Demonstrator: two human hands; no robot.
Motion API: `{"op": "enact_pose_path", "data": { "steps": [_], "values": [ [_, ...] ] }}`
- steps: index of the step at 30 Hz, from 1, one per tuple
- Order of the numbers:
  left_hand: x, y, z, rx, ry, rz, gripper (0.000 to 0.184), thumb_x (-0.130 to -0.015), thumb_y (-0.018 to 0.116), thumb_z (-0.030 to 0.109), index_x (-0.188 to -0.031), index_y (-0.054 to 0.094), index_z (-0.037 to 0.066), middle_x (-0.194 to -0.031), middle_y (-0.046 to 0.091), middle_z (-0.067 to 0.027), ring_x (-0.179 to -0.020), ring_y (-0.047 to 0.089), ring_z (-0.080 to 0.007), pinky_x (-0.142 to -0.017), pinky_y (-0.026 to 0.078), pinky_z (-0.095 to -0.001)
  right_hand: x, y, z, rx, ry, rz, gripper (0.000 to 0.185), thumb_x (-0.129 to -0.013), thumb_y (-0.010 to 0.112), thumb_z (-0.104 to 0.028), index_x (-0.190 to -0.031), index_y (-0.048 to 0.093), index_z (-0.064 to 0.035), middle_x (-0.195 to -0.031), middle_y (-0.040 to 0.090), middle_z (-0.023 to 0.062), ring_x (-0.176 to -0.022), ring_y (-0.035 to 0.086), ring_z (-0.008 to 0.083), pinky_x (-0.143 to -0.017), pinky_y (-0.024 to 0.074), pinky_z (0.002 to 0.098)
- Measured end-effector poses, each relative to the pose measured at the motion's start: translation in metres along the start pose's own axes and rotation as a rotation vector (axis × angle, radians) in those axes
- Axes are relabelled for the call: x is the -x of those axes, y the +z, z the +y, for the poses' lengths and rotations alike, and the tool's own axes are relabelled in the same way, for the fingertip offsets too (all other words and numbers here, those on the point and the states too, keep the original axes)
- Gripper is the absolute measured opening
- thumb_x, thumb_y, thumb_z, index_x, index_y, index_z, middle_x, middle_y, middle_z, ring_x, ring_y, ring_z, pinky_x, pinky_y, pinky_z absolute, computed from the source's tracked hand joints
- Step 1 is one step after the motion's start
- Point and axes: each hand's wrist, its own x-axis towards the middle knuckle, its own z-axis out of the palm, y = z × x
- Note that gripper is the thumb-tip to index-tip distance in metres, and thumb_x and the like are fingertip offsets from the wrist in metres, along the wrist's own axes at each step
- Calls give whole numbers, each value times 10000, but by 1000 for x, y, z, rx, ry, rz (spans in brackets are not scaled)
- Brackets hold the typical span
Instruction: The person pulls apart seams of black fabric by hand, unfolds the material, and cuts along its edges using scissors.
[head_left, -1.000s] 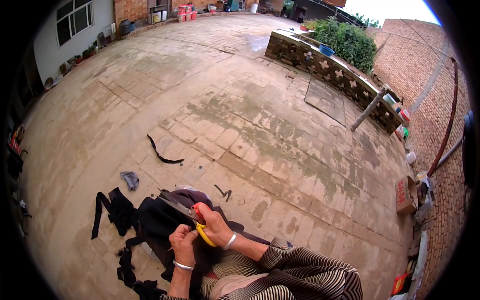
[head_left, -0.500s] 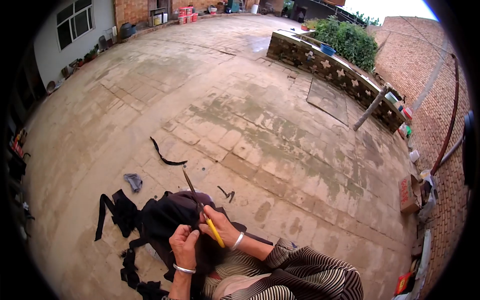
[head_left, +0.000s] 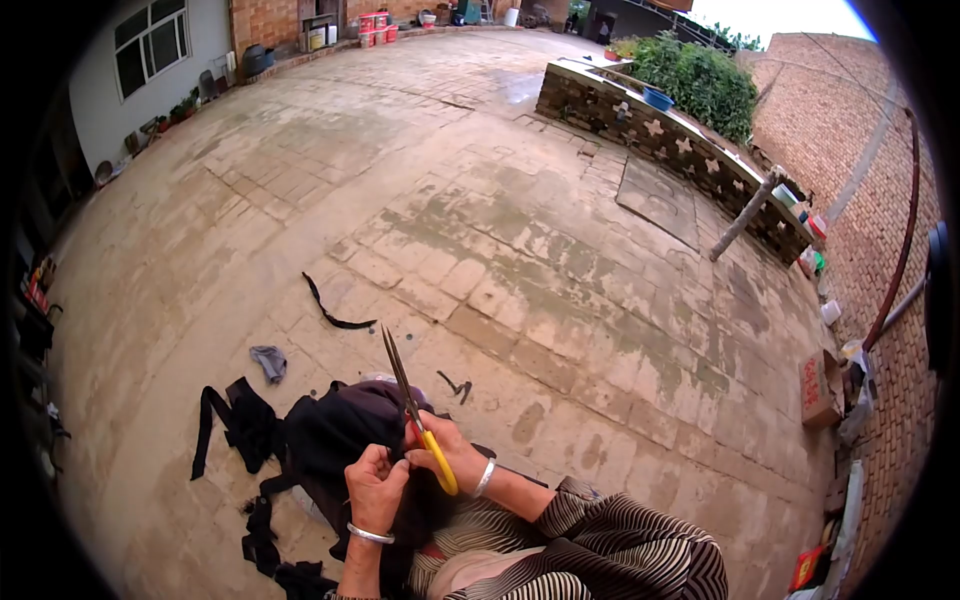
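My right hand [head_left: 447,452] is closed round the scissors [head_left: 402,375], whose yellow handle shows below the palm and whose blades point up and away, slightly apart. Close beside it, my left hand [head_left: 377,487] pinches something too small to make out, its fingertips near my right thumb. Dark cloth [head_left: 335,430] is bunched over my lap, beneath and beyond both hands. Black cloth scraps [head_left: 250,425] lie on the ground to the left, with a small grey cloth [head_left: 269,362] above them.
A black strip [head_left: 335,312] and a small dark scrap [head_left: 456,386] lie on the paved ground [head_left: 560,300]. At the right are a cardboard box [head_left: 820,388], a leaning post [head_left: 744,216] and a brick wall [head_left: 800,110]. A low planter wall [head_left: 660,130] stands farther back.
The scissors have swung from pointing left to pointing up and away, turning with my right hand. My left hand stays close to it, having shifted slightly right.
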Motion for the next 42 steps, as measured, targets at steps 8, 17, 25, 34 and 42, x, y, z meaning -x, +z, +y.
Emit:
{"op": "enact_pose_path", "data": {
  "steps": [8, 17, 25, 34, 42],
  "values": [
    [2, 9, -6, -126, 80, 138, 190, -745, 678, -11, -704, 493, -8, -520, 441, -4, -496, 400, -37, -451, 338, -248, 3, 9, -7, 389, -178, 88, 264, -772, 619, 36, -971, 459, -27, -735, 506, 96, -632, 528, 184, -581, 444, 305],
    [-3, 17, -12, -340, 178, 287, 106, -764, 614, 46, -730, 531, -10, -563, 551, -180, -511, 572, -335, -502, 439, -401, 7, 20, -22, 428, -219, 174, 314, -775, 633, 64, -1024, 460, -18, -757, 510, 106, -647, 501, 212, -597, 437, 317],
    [-8, 6, -17, -688, 268, 111, 138, -807, 588, 100, -708, 585, 4, -652, 590, -236, -647, 593, -439, -575, 452, -525, 5, 19, -9, 615, -390, 159, 347, -753, 653, 59, -1030, 467, -36, -780, 540, 125, -722, 584, 319, -618, 464, 348],
    [-3, 3, 2, -678, 383, 48, 162, -802, 599, 106, -680, 519, 35, -639, 563, -171, -599, 581, -390, -533, 443, -479, 2, 8, -19, 520, -191, 64, 417, -774, 670, -20, -1147, 484, -29, -771, 539, 175, -664, 511, 300, -637, 451, 345],
    [-2, 5, 6, -831, 449, 51, 172, -762, 612, 94, -651, 492, 39, -625, 538, -150, -556, 563, -372, -508, 432, -452, 1, 6, -10, 515, -181, 55, 402, -760, 665, -19, -1116, 477, -17, -774, 530, 192, -663, 487, 322, -635, 447, 352]
  ]
}}
